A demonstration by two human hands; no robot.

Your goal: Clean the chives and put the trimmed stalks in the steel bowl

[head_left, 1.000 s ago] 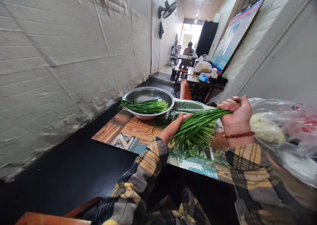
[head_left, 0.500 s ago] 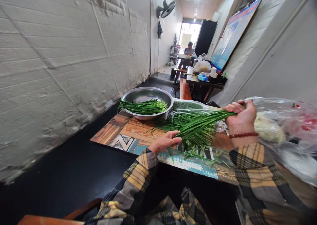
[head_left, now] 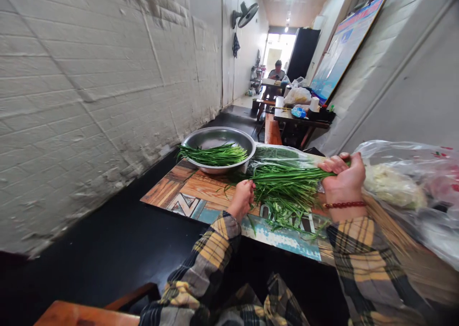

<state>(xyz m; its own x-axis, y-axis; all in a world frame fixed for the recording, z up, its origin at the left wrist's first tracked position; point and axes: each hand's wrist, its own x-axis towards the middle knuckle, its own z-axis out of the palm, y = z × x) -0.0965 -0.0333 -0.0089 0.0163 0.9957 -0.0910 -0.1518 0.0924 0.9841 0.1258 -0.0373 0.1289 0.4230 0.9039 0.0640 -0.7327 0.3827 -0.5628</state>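
in closed right grip, green stalks

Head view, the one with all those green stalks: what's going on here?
A person's right hand grips one end of a long green bunch; the closed left hand seems to pinch the other end. Loose stalks lie beneath on the patterned tabletop. Beyond the left hand, a metal basin holds a second bunch, some ends over the rim.
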